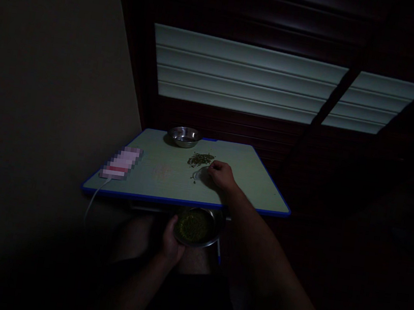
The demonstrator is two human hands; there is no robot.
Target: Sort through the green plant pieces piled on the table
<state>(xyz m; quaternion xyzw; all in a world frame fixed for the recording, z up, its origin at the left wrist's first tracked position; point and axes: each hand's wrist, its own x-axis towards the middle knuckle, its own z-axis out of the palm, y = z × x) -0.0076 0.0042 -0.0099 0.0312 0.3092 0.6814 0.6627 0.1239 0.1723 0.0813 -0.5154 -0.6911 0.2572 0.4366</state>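
Note:
My left hand (173, 242) is wrapped around the near left side of a metal bowl (214, 235), just below the table's front edge and above my lap. Small green grains (194, 225) that look like beans fill much of this bowl. Over the table, my right hand (221, 175) is closed in a pinch at a pale, see-through piece (200, 174), whose kind is too dim to make out. Just beyond my fingertips lies a loose pile of small dark greenish grains (200, 160), with a few stray ones nearer me.
A second metal bowl (184, 137) stands at the back of the blue-edged table (263, 196). On the left lies a phone (121, 162) with a white cable (95, 196) hanging over the edge. A faint pale patch (161, 171) shows on the tabletop. Behind are dark slatted doors (241, 75).

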